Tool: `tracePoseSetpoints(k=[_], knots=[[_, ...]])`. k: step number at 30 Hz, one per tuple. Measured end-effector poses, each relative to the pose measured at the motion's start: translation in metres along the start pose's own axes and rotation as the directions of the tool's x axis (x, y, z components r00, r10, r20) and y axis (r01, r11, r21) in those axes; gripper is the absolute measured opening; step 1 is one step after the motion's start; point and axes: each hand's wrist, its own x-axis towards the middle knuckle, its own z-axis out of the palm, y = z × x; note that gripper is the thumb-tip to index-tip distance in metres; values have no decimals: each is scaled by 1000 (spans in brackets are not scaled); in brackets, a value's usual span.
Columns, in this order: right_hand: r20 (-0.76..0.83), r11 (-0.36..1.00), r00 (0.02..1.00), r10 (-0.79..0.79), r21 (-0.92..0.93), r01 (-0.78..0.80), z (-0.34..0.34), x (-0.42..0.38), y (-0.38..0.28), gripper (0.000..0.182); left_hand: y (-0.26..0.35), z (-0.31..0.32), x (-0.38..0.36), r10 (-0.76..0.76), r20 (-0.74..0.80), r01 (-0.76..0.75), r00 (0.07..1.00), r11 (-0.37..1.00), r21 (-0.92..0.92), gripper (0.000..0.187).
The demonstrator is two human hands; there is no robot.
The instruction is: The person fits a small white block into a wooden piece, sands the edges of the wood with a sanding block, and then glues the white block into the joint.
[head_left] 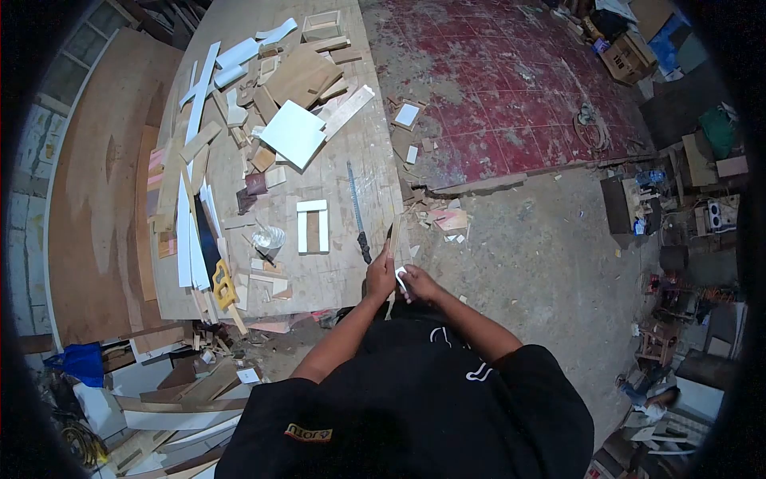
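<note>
Near the table's right edge, my left hand (381, 279) is closed around a thin wooden strip (396, 233) that points away from me. Close beside it, my right hand (420, 285) pinches a small white piece (400, 275) against the lower end of the strip; its kind I cannot tell. Just left of my hands lies a narrow saw (356, 203) with a black handle. A small rectangular frame with white strips (323, 231) rests flat further left. Beyond it stands a clear container (269, 237).
A handsaw with a yellow handle (223, 286) lies along the left of the worktable (339, 275). Wood offcuts and a white square panel (294, 134) are piled at the back. Past the table's right edge is a concrete floor (519, 239) with scraps.
</note>
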Motion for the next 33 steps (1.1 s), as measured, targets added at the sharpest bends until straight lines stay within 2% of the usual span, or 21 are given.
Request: tracePoseSetpoints(k=[1,3,7,9,11,13,15,17,19,20,21,23,24,25,27,28,29,30,31,32,33], knots=[[2,1000,1000,2,-1,-2,-11,8,1,19,5,-3,-1,-43,36,43,998,999,-7,44],[195,901,975,-110,-394,180,-39,34,-10,23,10,-4,-1,-85,67,86,994,996,-10,44],[145,924,989,-36,-373,88,-62,59,-59,28,-3,1,-1,-70,40,69,997,997,21,44],[96,913,993,-65,-397,98,-68,68,-69,26,-5,4,0,62,-46,-62,997,998,-17,44],[53,911,996,-73,-403,88,-68,68,-72,28,-4,4,0,76,-46,-77,996,997,-17,44],[22,973,997,-73,-220,76,-62,63,-65,27,-2,3,-1,38,-26,-38,999,999,-10,44],[-116,995,992,-44,-95,33,-50,64,-41,22,1,3,-1,23,-21,-24,999,1000,-4,44],[-151,980,988,-6,196,36,-28,55,-24,20,6,2,-2,8,-14,-8,1000,1000,0,44],[-180,980,982,-62,175,94,-9,41,-9,20,12,-4,-2,-119,66,121,991,993,-15,44],[-146,984,987,-74,152,96,-3,28,-4,19,13,-6,0,-161,83,161,983,987,7,44],[-135,989,990,-31,140,50,3,21,2,20,8,-3,0,-160,85,160,983,987,6,44],[-67,995,998,5,101,2,5,11,19,20,-5,6,1,64,-57,-63,996,998,26,44],[-36,998,999,34,52,-32,1,7,20,24,4,-1,0,-81,52,80,995,997,20,44],[-35,998,999,33,48,-31,-6,8,15,24,2,1,0,-80,49,79,996,997,18,44],[126,926,992,-10,-373,57,-28,24,4,28,1,2,0,18,-11,-18,1000,1000,-1,44],[141,909,986,-91,-391,140,-38,44,10,31,2,1,-1,17,-13,-17,1000,1000,-1,44],[225,798,954,-197,-529,289,-46,52,-6,31,5,-2,-1,-17,27,17,999,1000,2,44],[132,893,991,-18,-444,75,-45,42,-40,30,5,-6,-1,-54,63,53,997,999,9,44],[66,952,998,-4,-306,24,-53,57,-41,28,4,-7,-2,-59,55,58,997,998,12,44],[28,969,997,-77,-231,81,-61,72,-43,26,6,-6,-3,-27,17,27,999,1000,2,44],[14,974,999,-51,-221,53,-66,75,-54,24,8,-4,-3,9,-18,-9,1000,1000,-10,43]])
